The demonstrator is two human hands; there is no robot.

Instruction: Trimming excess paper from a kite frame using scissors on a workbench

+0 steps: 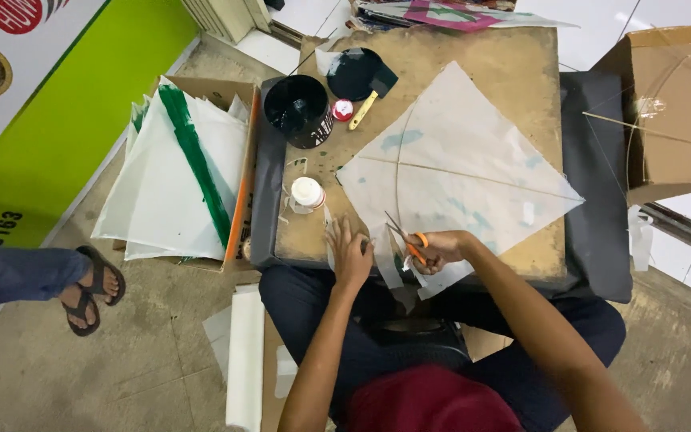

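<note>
Here the right hand [439, 250] was closed around a pair of orange-handled scissors [406, 237], their blades parted and pointing up-left over the near corner of a white, diamond-shaped paper kite with thin stick spars [461, 172]. The left hand [351, 254] lay flat, fingers spread and holding nothing, pressing on the paper at the kite's near-left edge just beside the scissor tips. The kite rested on a worn brown board [533, 72] across the person's lap. Further up the board stood a black pot [298, 110], a small red-and-white cap [343, 110], a wooden-handled black foam brush [372, 94] and — nearer the left hand — a white-capped bottle [307, 193]. To the left, a cardboard box [243, 172] held a stack of white kites with a green stripe [179, 172].
</note>
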